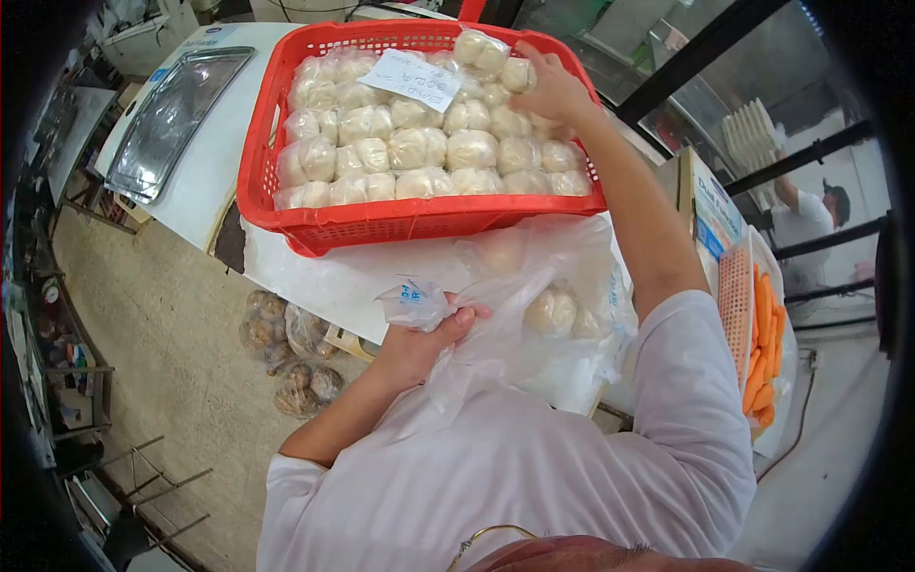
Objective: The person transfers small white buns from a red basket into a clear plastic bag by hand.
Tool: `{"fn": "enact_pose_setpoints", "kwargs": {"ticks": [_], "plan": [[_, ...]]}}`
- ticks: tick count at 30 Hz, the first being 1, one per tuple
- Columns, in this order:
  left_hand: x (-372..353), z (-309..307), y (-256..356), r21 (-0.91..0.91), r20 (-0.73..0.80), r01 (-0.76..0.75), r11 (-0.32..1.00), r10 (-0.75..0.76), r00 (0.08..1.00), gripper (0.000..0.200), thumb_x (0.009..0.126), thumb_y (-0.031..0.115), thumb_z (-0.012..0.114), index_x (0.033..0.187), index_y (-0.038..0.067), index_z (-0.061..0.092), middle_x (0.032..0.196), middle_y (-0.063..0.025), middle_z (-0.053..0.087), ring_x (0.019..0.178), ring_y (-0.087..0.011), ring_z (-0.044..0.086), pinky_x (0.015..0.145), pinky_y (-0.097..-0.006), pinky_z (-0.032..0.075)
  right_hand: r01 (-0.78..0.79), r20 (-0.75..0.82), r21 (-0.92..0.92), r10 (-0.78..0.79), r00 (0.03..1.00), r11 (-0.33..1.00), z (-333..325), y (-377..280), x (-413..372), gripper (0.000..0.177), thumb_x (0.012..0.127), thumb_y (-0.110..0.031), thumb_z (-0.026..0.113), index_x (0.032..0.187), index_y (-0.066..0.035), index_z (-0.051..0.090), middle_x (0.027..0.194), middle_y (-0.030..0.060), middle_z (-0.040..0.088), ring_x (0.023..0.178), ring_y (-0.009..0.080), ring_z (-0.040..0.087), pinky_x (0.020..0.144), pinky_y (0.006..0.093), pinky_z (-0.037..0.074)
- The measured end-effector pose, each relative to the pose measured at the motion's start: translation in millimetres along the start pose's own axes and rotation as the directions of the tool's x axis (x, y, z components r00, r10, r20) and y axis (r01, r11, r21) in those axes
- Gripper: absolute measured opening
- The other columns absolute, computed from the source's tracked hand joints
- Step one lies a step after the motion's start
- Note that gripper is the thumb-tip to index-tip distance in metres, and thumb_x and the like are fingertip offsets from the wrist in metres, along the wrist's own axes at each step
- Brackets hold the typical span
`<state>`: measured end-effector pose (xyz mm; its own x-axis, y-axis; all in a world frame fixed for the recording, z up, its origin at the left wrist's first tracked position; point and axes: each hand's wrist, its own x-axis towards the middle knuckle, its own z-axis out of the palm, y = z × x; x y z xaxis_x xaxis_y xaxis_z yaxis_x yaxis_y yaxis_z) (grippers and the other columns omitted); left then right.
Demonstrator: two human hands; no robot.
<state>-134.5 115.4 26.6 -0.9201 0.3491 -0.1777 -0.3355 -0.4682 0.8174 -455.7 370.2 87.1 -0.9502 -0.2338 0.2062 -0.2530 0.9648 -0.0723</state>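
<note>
A red plastic basket [410, 221] holds rows of bagged white dough balls [417, 148], with a handwritten paper label [412, 79] on top. My right hand [551, 88] reaches into the basket's back right part, its fingers bent beside a bagged pair of balls [481, 50] at the top; whether it grips anything is hidden. My left hand [429, 341] is closed round the gathered neck of a large clear plastic bag [534, 296]. Inside this bag, in front of the basket, several white balls [560, 313] show through the plastic.
A shiny metal tray [176, 119] lies on the white table [295, 272] at the left. Bags of brownish round items [303, 386] sit low beside the table. Carrots [765, 353] and a pink basket [736, 300] stand at the right, near a box [710, 214]. Another person [808, 224] is behind the window.
</note>
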Motion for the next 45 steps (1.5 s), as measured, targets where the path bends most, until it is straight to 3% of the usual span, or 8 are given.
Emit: {"fn": "enact_pose_setpoints", "kwargs": {"ticks": [11,16,20,25,29,32,38,45], "plan": [[-13,20,10,0.082,-0.024,0.0,0.997,0.002,1.0,0.023,0.095,0.024,0.067,0.107,0.004,0.066,0.099,-0.0024,0.069,0.076,-0.0073,0.053,0.066,-0.0242,0.042,-0.16,0.106,0.36,0.13,0.986,0.919,-5,22,-28,0.074,0.075,-0.023,0.071,0.144,-0.022,0.047,0.132,0.0221,0.055,0.105,0.0322,0.065,0.091,0.0445,0.053],[-15,39,23,0.152,-0.11,-0.049,0.987,0.066,0.992,0.029,0.099,0.025,0.061,0.105,-0.001,0.071,0.076,0.0016,0.055,0.07,-0.0088,0.049,0.063,-0.0265,0.041,-0.158,0.132,0.972,0.151,0.98,0.174,-54,22,-72,0.069,0.076,-0.01,0.07,0.141,-0.007,0.048,0.129,0.0128,0.057,0.104,0.0239,0.065,0.09,0.0367,0.054],[3,36,25,0.009,-0.011,-0.059,0.998,0.059,0.998,0.039,0.102,0.034,0.053,0.12,0.001,0.065,0.081,-0.0005,0.059,0.073,-0.0087,0.054,0.06,-0.0246,0.043,0.323,-0.3,0.944,0.235,0.925,-0.069,-121,-32,-163,0.05,0.082,-0.003,0.057,0.132,-0.007,0.053,0.114,0.0106,0.064,0.104,0.0224,0.064,0.089,0.0351,0.053],[-2,76,59,-0.187,0.045,-0.019,0.982,0.028,0.999,0.044,0.103,0.036,0.052,0.131,0.002,0.059,0.085,-0.0015,0.062,0.076,-0.0092,0.058,0.06,-0.0222,0.046,0.562,-0.822,0.296,-0.093,0.561,0.772,-78,-81,-296,0.07,0.068,-0.005,0.069,0.135,-0.012,0.051,0.121,0.0169,0.051,0.104,0.0296,0.056,0.085,0.044,0.051],[-13,78,63,-0.065,0.107,0.01,0.998,-0.003,0.994,0.046,0.102,0.036,0.054,0.132,0.002,0.058,0.094,-0.003,0.065,0.075,-0.0094,0.058,0.062,-0.0222,0.047,0.192,-0.313,0.183,-0.128,0.941,0.964,-4,-73,-316,0.052,0.08,-0.016,0.07,0.131,-0.015,0.06,0.124,0.0253,0.052,0.095,0.043,0.059,0.087,0.0443,0.05],[-8,63,60,-0.015,0.08,-0.042,0.999,0.043,0.996,0.045,0.102,0.036,0.054,0.13,0.001,0.06,0.1,-0.0037,0.066,0.075,-0.0088,0.059,0.061,-0.0219,0.046,-0.37,0.337,0.516,0.214,0.917,0.772,-33,-75,-312,0.046,0.088,-0.024,0.068,0.132,-0.012,0.06,0.129,0.025,0.057,0.102,0.0421,0.062,0.089,0.0467,0.05],[-13,7,40,-0.029,-0.065,-0.006,1.0,0.004,0.998,0.042,0.1,0.035,0.056,0.124,0.001,0.063,0.091,-0.0029,0.064,0.072,-0.0085,0.058,0.059,-0.0223,0.045,0.127,0.114,0.399,-0.187,0.976,0.908,-108,-70,-293,0.038,0.09,-0.028,0.069,0.117,-0.002,0.068,0.101,0.0175,0.07,0.092,0.03,0.068,0.082,0.0396,0.053],[-44,-11,31,-0.062,0.08,0.177,0.982,-0.172,0.982,0.026,0.091,0.021,0.069,0.108,0.004,0.058,0.079,-0.005,0.062,0.064,-0.0125,0.056,0.056,-0.0264,0.043,0.092,-0.07,0.473,-0.067,0.995,0.876,-113,-56,-99,0.034,0.088,-0.021,0.07,0.114,0.001,0.069,0.099,0.0118,0.072,0.091,0.0152,0.066,0.082,0.0293,0.051]]}}
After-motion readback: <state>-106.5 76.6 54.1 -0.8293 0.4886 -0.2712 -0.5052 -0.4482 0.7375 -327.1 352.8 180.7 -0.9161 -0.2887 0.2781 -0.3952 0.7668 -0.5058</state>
